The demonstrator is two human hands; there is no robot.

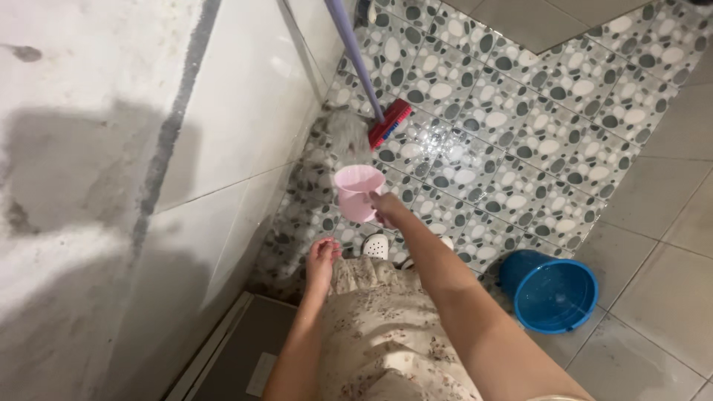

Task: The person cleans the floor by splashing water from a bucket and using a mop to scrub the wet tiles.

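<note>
Floral skirt (379, 327) fills the foreground. Right hand (385, 208) grips a pink cup (356, 191) above the wet floor (512, 148), near the brush (389, 123). Left hand (322, 256) hangs half-curled, empty. Slipping on wet tile looks likely; bucket (553, 293) stands behind.

broom handle (349, 44): top cut off | white shoes (376, 246): partly hidden by arm, dress | splash: blurred

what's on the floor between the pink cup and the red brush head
Head view: only bare wet pebble-patterned floor tile between the pink cup, held by the right hand, and the red brush head.
</note>
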